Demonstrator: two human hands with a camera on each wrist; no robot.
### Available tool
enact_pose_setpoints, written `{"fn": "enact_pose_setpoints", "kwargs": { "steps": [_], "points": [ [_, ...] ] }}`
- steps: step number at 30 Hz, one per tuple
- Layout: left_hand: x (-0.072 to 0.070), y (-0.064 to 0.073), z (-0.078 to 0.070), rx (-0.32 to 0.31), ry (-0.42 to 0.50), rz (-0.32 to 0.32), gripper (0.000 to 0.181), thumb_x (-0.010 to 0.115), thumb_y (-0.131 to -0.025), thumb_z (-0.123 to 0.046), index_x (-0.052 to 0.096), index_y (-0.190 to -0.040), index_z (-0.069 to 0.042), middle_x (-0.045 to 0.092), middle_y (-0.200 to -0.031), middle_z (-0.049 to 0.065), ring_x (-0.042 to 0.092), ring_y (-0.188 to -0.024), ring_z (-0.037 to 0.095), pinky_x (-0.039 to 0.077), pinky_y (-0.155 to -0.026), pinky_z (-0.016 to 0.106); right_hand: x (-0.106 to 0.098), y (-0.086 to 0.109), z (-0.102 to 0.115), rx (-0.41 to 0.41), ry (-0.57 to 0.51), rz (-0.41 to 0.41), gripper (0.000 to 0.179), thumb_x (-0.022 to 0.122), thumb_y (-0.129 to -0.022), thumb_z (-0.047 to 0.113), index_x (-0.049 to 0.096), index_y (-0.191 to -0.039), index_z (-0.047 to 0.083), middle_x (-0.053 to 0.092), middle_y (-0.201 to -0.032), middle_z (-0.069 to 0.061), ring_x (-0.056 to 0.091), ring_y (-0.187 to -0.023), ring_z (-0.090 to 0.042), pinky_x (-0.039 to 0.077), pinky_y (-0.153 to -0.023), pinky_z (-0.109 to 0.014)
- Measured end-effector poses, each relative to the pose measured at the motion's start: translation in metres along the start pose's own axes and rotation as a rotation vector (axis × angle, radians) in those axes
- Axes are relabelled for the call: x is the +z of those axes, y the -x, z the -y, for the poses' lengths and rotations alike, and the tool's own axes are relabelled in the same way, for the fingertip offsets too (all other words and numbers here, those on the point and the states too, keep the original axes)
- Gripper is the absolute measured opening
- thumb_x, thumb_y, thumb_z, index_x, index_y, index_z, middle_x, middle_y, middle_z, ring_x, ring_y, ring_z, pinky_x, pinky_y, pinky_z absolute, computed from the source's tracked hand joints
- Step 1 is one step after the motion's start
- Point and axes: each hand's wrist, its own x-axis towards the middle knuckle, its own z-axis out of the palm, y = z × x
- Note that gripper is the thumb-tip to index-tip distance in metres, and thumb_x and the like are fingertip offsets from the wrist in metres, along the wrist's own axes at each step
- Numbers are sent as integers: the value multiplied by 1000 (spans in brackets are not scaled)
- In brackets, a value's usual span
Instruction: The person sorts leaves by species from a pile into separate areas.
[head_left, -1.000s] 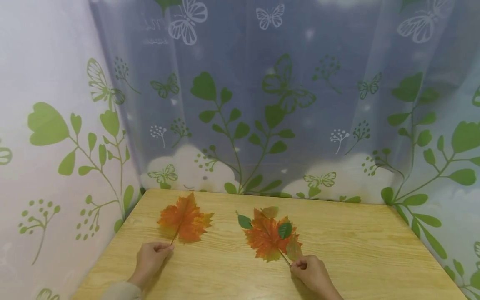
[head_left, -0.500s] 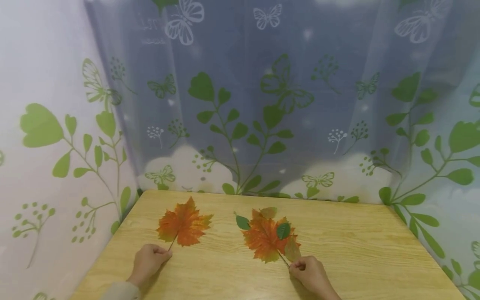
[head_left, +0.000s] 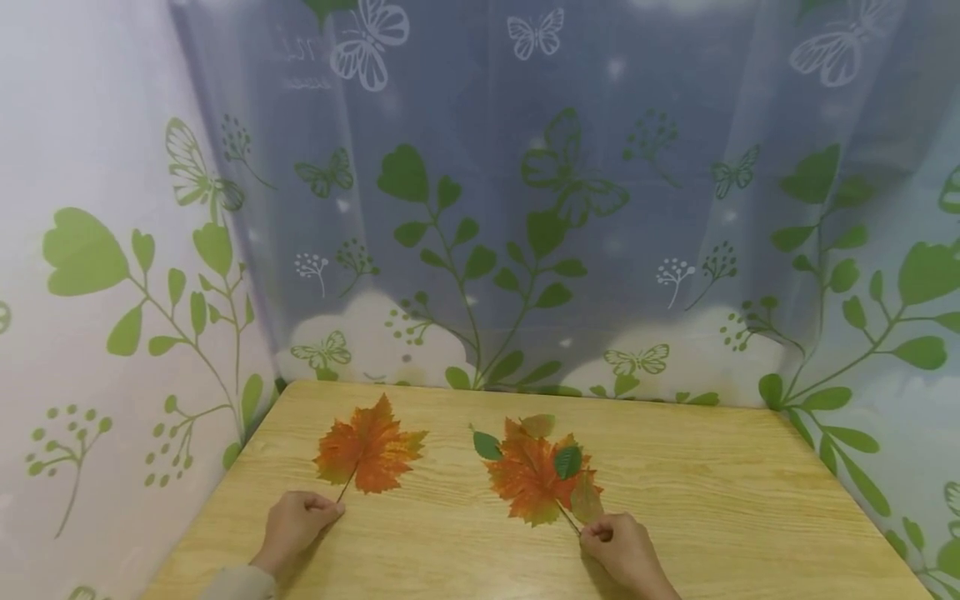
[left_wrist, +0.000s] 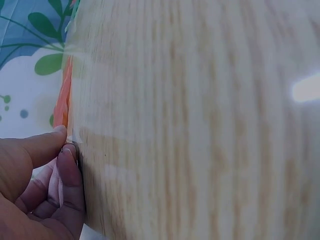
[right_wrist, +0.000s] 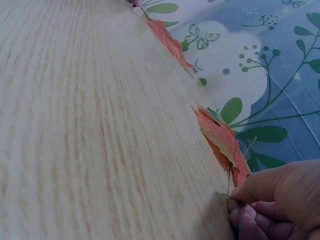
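My left hand pinches the thin stem of an orange maple leaf between thumb and fingers. That leaf points toward the back of the table and appears edge-on in the left wrist view. To the right, my right hand pinches the dark stem of a second orange maple leaf. Small leaves lie over and around this one: a green leaf on top, another green leaf at its left edge, and brownish-green ones at its back and right. In the right wrist view a thin green stem shows by the fingers.
A light wood-grain table lies under both hands. Behind it hangs a blue-grey curtain printed with green plants and butterflies, and a pale printed curtain closes off the left side. The two maple leaves lie apart.
The left maple leaf and left hand have shifted slightly toward me. The right hand and its leaves have hardly moved. Both grips are the same.
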Motion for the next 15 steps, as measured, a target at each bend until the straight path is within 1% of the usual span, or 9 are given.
{"fn": "enact_pose_setpoints", "kwargs": {
  "steps": [7, 10, 15],
  "points": [
    [0, 1, -4, -7, 24, 6, 18, 77, -79, -21, 71, -71, -5, 62, -59, -4, 51, -59, 13, 41, -58, 28, -6, 2, 1, -18, -61, -2, 6, 70, -84, 9, 73, -84, 3, 69, -80, -2, 58, -73, -11, 46, -61, -22],
    [-1, 0, -4, -11, 8, 5, 19, 77, -80, -22, 72, -71, -6, 63, -61, -3, 51, -61, 13, 41, -59, 28, -8, 2, 0, -4, -113, 13, 9, 69, -85, 9, 72, -86, 1, 69, -80, -3, 57, -71, -10, 45, -60, -22],
    [-1, 0, -3, -6, -26, 3, 20, 78, -80, -23, 72, -73, -6, 64, -64, -3, 52, -63, 13, 42, -62, 30, -8, 2, 0, 40, -192, 45, 13, 65, -88, 7, 71, -92, -4, 68, -83, -6, 55, -73, -11, 45, -63, -21]
  ]
}}
